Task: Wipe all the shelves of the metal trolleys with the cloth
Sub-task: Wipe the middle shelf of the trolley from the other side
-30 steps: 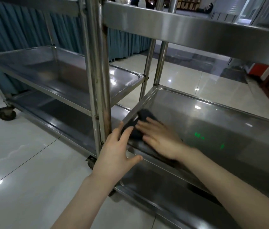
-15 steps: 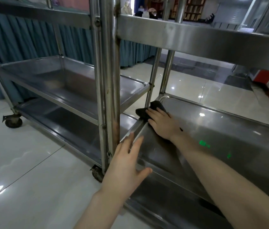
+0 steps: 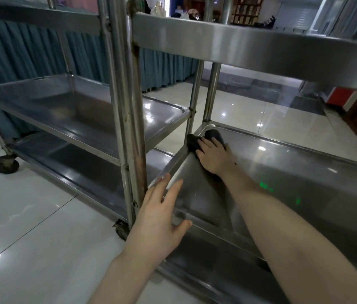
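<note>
Your right hand (image 3: 213,156) is reaching deep into the middle shelf (image 3: 293,172) of the nearer trolley, its fingers laid out flat and slightly spread on the dark cloth (image 3: 215,135). The cloth sits in the far left corner of that shelf, tight against the raised rim beside the rear upright. Only its far edge and a fold at the left show; the rest is hidden under your palm.

Your left hand (image 3: 160,218) is at the near left corner of the same shelf, fingers wide and straight, holding nothing. The thumb lies along the front rim, but it is hard to tell whether the fingertips touch the side rim or sit just above it.

The top shelf (image 3: 260,47) crosses above and cuts off the room behind. Your right forearm covers part of the bottom shelf (image 3: 206,279), and the trolley's right end runs out of frame.

The second trolley (image 3: 74,110) stands just beside it on the left, in front of a blue curtain (image 3: 8,51). One caster (image 3: 6,165) shows at its far end on the glossy floor (image 3: 30,216).
</note>
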Available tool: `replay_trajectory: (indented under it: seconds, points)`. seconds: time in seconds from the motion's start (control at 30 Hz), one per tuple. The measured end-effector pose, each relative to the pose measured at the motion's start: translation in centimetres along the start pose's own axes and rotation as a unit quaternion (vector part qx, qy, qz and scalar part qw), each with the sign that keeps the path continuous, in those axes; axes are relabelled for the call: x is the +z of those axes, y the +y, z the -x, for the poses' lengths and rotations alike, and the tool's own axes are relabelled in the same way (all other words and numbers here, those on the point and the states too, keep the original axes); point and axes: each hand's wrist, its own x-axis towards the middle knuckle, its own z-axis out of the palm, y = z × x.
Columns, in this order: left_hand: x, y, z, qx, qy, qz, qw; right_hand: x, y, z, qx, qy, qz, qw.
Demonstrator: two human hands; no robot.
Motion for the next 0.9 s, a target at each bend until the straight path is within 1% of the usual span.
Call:
replay_trajectory:
  seconds: [0.07, 0.17, 0.2, 0.23, 0.3, 0.33, 0.37, 0.43, 0.5, 0.53, 0.57, 0.6, 0.63, 0.7, 0.73, 0.77, 0.83, 0.9]
  points:
    - [-0.1, 0.0, 0.1, 0.006, -0.011, -0.003, 1.0, 0.1, -0.8, 3.5, -0.075, -0.013, -0.018, 0.997]
    - [-0.2, 0.6, 0.3, 0.016, -0.015, 0.013, 1.0, -0.4, -0.5, 12.9, -0.218, -0.009, -0.029, 0.975]
    - [0.0, 0.8, 0.3, 0.019, -0.011, 0.012, 1.0, -0.8, 0.1, 16.3, -0.248, -0.019, -0.034, 0.968]
    - [0.3, 1.0, 0.2, 0.015, -0.003, 0.004, 1.0, -1.1, 1.2, 19.2, -0.26, -0.028, -0.04, 0.964]
    - [0.8, 1.9, 0.2, 0.006, -0.001, -0.014, 1.0, -2.1, 4.2, 22.5, -0.238, -0.029, -0.049, 0.97]
    - [1.2, 2.6, 0.1, 0.02, -0.02, -0.023, 0.999, -2.8, 6.1, 22.7, -0.204, -0.025, -0.045, 0.978]
    - [1.7, 3.2, 0.2, 0.048, -0.045, -0.038, 0.997, -3.3, 8.0, 22.0, -0.159, -0.024, -0.033, 0.986]
    - [3.3, 4.7, 0.6, 0.107, -0.093, -0.072, 0.987, -3.8, 12.4, 19.4, -0.039, -0.015, 0.011, 0.999]
    - [4.0, 4.9, 0.7, 0.11, -0.107, -0.091, 0.984, -4.2, 14.2, 15.7, 0.088, -0.021, 0.04, 0.995]
    - [4.2, 5.1, 0.6, 0.099, -0.104, -0.085, 0.986, -4.3, 14.4, 14.7, 0.134, -0.016, 0.046, 0.99]
    - [4.2, 5.3, 0.4, 0.08, -0.104, -0.076, 0.988, -4.2, 14.2, 14.2, 0.155, -0.01, 0.05, 0.987]
    - [4.2, 5.5, 0.2, 0.064, -0.104, -0.064, 0.99, -4.0, 13.7, 14.4, 0.149, -0.007, 0.047, 0.988]
    - [4.2, 5.6, 0.1, 0.058, -0.103, -0.055, 0.991, -3.7, 13.0, 15.5, 0.119, -0.011, 0.037, 0.992]
    - [4.3, 6.1, 0.0, 0.06, -0.108, -0.058, 0.991, -3.6, 11.0, 20.4, 0.0, -0.013, 0.019, 1.0]
    - [4.4, 6.4, -0.1, 0.063, -0.106, -0.055, 0.991, -3.6, 10.2, 23.6, -0.062, -0.012, 0.014, 0.998]
    - [4.4, 7.0, -0.3, 0.07, -0.102, -0.037, 0.992, -3.6, 9.5, 26.8, -0.102, -0.013, 0.003, 0.995]
    - [4.9, 8.4, -0.7, 0.116, -0.096, 0.016, 0.988, -4.0, 10.0, 31.1, -0.119, -0.009, -0.019, 0.993]
    - [5.9, 10.4, -0.9, 0.174, -0.101, 0.037, 0.979, -4.8, 11.9, 32.1, -0.084, -0.01, -0.016, 0.996]
